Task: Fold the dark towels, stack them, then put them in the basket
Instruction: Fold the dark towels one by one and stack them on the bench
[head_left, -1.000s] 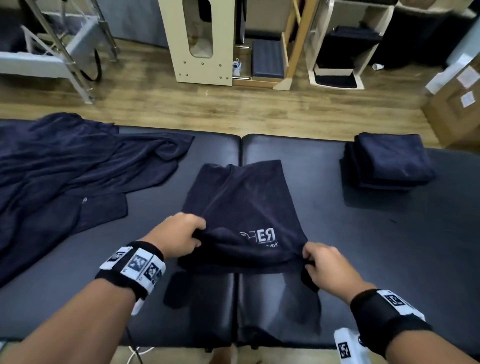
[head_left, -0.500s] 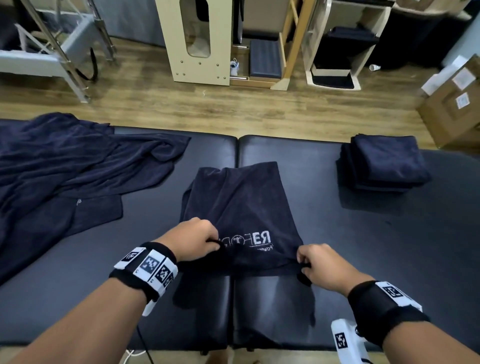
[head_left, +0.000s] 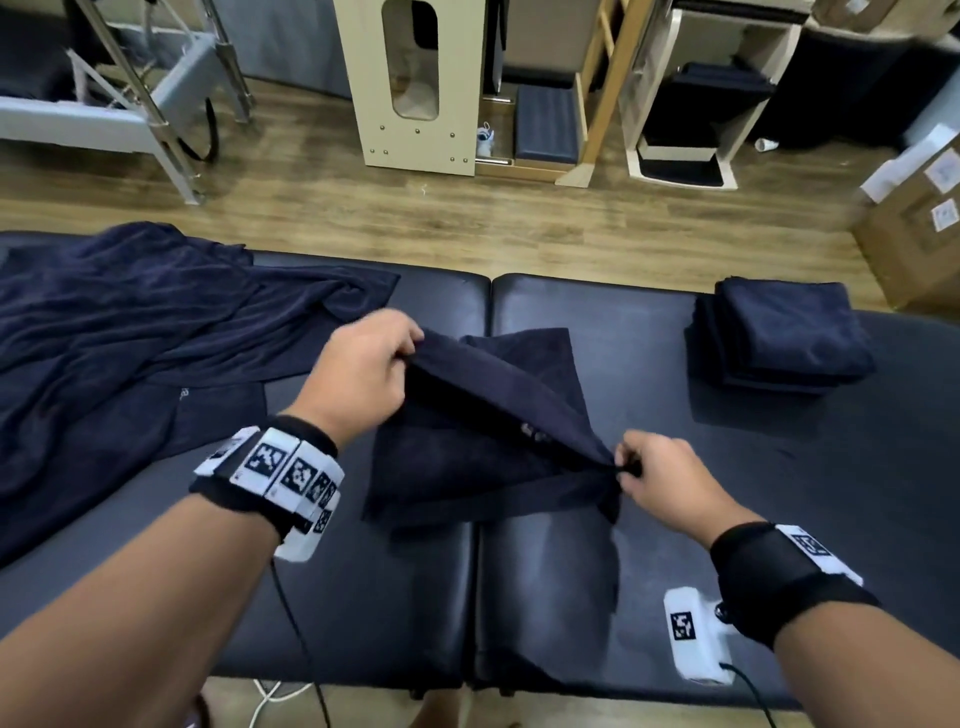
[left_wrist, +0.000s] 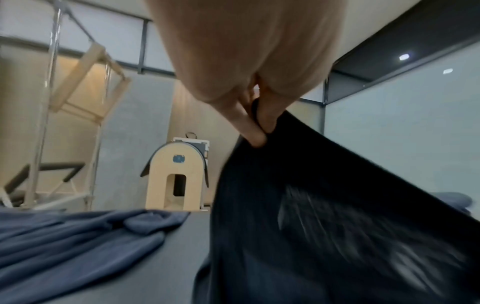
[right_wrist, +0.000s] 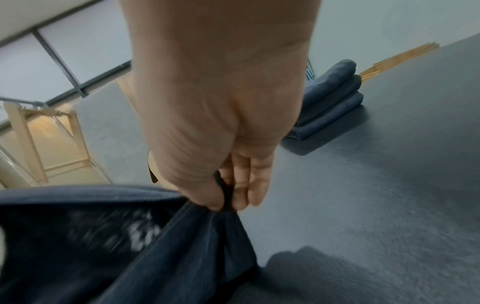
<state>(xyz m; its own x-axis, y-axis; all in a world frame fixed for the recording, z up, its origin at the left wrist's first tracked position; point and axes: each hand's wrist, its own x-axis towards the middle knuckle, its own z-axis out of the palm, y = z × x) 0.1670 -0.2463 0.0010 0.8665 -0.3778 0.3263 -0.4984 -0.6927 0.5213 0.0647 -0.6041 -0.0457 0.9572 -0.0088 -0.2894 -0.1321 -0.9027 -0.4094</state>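
Observation:
A dark navy towel (head_left: 483, 415) with white lettering lies half folded across the middle of the black padded table (head_left: 779, 493). My left hand (head_left: 363, 369) pinches one near corner and holds it lifted and carried toward the far edge; the left wrist view shows thumb and fingers (left_wrist: 255, 131) clamped on the hem of the towel (left_wrist: 324, 216). My right hand (head_left: 654, 473) pinches the other near corner low by the table; in the right wrist view the cloth (right_wrist: 155, 236) bunches at its fingers (right_wrist: 241, 185). No basket is in view.
A stack of folded dark towels (head_left: 784, 332) sits at the table's far right. Unfolded dark towels (head_left: 119, 358) are heaped over the left part. Beyond the table lie wooden floor, pale wooden equipment (head_left: 415, 83), shelves and a cardboard box (head_left: 924, 228).
My left hand has lifted its corner up and away over the towel, turning the lettered near part under. The right hand keeps its corner and has moved only a little.

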